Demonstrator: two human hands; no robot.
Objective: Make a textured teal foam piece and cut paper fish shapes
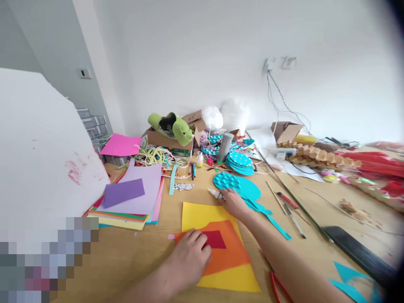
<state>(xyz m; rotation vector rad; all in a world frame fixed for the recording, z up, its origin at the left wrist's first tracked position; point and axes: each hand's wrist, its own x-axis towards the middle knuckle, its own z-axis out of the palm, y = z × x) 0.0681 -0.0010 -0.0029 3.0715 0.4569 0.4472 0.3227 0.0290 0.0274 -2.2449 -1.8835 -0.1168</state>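
A slim white bottle [216,194] lies sideways on the table [110,261] by the yellow sheet's [200,213] far edge, nozzle [209,191] pointing left. The right hand's [234,202] curled fingers touch it, grip unclear; the left hand [193,254], loosely open, rests on an orange sheet [230,261].

You are getting bright, even light across the white wall [195,59]; blur is smearing the red strips [368,161] at right, darkness is rimming the right edge, and pixelation is masking the near-left corner.
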